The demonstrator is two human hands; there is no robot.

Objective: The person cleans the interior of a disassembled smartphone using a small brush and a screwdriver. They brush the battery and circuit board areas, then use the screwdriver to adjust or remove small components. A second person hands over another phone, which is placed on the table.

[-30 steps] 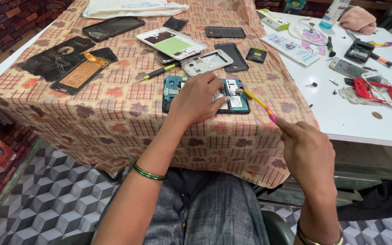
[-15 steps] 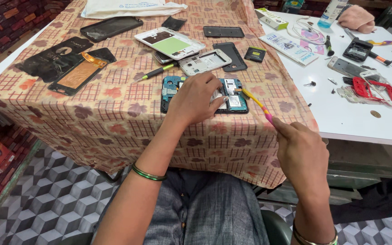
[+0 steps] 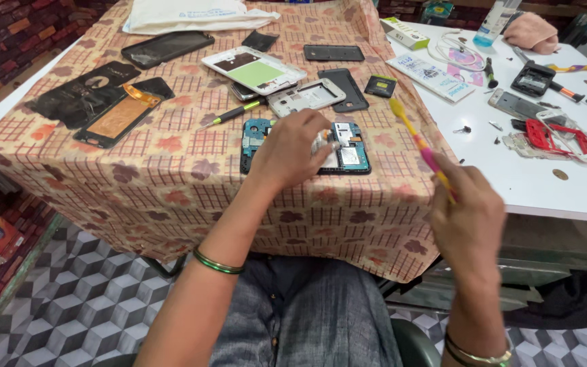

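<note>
- Your left hand [image 3: 292,146] lies flat on top of the open phone [image 3: 348,149]. Its fingers are bent over the middle of the phone and press on it.
- The phone lies on the desk [image 3: 171,183], near the front edge, right in front of you. It has no back, so you can see the blue board inside.
- Your right hand [image 3: 467,217] is closed around a brush [image 3: 416,139]. It is up in the air, past the right end of the phone, and not touching it.
- The brush is yellow and pink. Its top end points up and left, above the edge of the cloth.
- A green tool [image 3: 232,114] lies just behind your left hand.
- A silver frame [image 3: 305,96] lies behind the phone, next to a dark cover [image 3: 346,87].
- A white phone back with a green patch [image 3: 253,69] lies farther back.
- Flat black screens [image 3: 103,102] lie on the left side of the cloth.
- A red part [image 3: 545,134] lies on the white desk [image 3: 531,183] at your right, well away from the phone.
- You wear a green bangle [image 3: 217,262] on your left arm.
</note>
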